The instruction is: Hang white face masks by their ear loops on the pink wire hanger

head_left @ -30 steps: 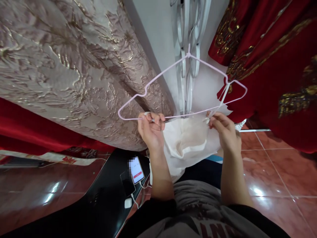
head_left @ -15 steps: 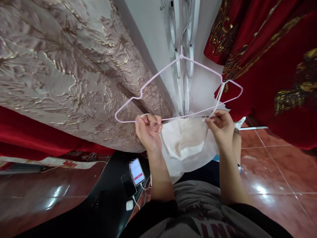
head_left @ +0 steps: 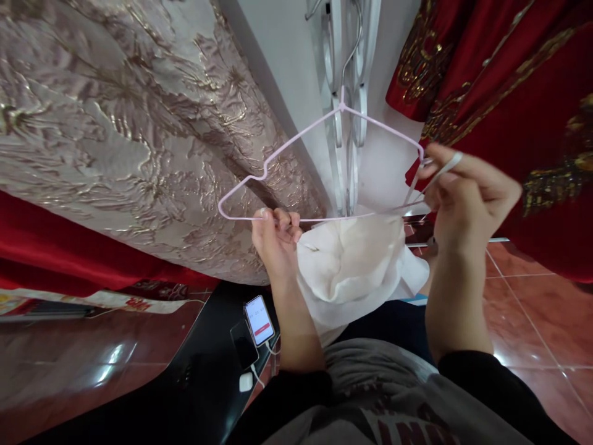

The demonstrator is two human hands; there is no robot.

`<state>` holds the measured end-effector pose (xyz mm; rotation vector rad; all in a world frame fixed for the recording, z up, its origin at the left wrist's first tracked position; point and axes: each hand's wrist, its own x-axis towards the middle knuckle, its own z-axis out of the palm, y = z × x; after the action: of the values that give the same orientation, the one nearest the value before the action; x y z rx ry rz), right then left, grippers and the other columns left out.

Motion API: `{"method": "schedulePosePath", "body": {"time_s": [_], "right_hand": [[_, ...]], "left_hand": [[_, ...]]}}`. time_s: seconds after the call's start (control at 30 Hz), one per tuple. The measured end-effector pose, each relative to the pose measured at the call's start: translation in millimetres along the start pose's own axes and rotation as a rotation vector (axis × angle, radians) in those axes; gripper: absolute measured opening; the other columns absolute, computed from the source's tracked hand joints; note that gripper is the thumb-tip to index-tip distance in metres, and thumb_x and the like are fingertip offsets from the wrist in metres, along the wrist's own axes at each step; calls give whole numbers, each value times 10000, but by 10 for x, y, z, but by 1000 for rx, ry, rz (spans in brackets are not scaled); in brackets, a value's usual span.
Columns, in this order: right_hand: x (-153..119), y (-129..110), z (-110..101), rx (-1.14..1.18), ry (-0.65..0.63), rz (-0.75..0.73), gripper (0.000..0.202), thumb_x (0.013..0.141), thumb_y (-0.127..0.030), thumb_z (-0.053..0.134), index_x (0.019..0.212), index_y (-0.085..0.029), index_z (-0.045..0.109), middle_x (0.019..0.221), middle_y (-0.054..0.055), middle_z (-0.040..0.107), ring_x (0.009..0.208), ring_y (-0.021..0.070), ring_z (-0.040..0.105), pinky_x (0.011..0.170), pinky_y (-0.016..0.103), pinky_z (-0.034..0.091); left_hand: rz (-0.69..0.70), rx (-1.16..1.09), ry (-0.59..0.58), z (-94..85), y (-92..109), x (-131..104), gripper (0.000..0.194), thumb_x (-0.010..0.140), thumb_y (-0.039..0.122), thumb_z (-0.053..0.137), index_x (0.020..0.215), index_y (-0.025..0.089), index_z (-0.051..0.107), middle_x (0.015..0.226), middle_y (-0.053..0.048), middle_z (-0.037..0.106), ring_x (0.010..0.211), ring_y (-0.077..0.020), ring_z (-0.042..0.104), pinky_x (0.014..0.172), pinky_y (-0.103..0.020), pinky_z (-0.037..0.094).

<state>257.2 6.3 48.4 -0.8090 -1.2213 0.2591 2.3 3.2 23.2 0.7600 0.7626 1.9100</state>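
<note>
A thin pink clothes hanger (head_left: 343, 107) hangs upright by its metal hook in front of me. My left hand (head_left: 275, 241) is closed around the lower bar near its left end; a bit of white shows at the thumb. Below the bar a white garment (head_left: 352, 259) of thin cloth drapes over my lap. At the hanger's right notch is my right hand (head_left: 466, 185), slightly blurred, its fingers bent around a narrow white strap (head_left: 450, 164) that loops over the index finger. The strap's lower part runs down past the bar towards the garment.
Several white hangers (head_left: 356, 117) hang behind the pink one. Beige embossed fabric (head_left: 139, 142) fills the left; red gold-trimmed cloth (head_left: 486, 93) hangs right. On a black surface (head_left: 194, 346) lie a lit phone (head_left: 259, 319), a dark phone (head_left: 244, 344) and a white charger (head_left: 246, 382).
My right hand has moved up and right, from the strap's lower end to the hanger's right notch, stretching the strap. The garment's right side has shifted right. My left hand stays on the bar.
</note>
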Motion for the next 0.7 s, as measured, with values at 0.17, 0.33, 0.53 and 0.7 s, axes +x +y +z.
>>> {"method": "schedulePosePath", "body": {"time_s": [0.17, 0.33, 0.53, 0.7], "right_hand": [[308, 338, -210, -65, 195, -205, 324, 981, -299, 863, 1304, -327, 862, 1144, 56, 856, 976, 186, 785, 855, 376, 625], [165, 395, -389, -134, 629, -259, 96, 931, -384, 899, 854, -330, 920, 780, -17, 798, 772, 155, 747, 779, 371, 540], [-187, 25, -13, -237, -61, -56, 139, 941, -421, 872, 1006, -298, 879, 1047, 51, 847, 964, 244, 771, 769, 411, 583], [-330, 81, 224, -275, -441, 82, 256, 889, -466, 898, 1058, -280, 854, 1050, 51, 828, 964, 241, 745, 862, 433, 587]], "left_hand": [[-39, 34, 6, -12, 64, 15, 509, 894, 538, 943, 849, 227, 543, 677, 44, 485, 679, -145, 658, 442, -172, 419], [-30, 30, -95, -61, -18, -34, 486, 860, 571, 958, 913, 235, 611, 735, 13, 590, 818, -192, 753, 506, -192, 508], [-23, 91, -169, -121, -55, -92, 459, 874, 630, 913, 962, 243, 681, 898, -70, 747, 1049, -273, 816, 593, -238, 585], [11, 82, -184, -309, 5, -80, 525, 846, 630, 909, 1167, 225, 820, 1306, -190, 814, 1238, -344, 794, 650, -269, 641]]}}
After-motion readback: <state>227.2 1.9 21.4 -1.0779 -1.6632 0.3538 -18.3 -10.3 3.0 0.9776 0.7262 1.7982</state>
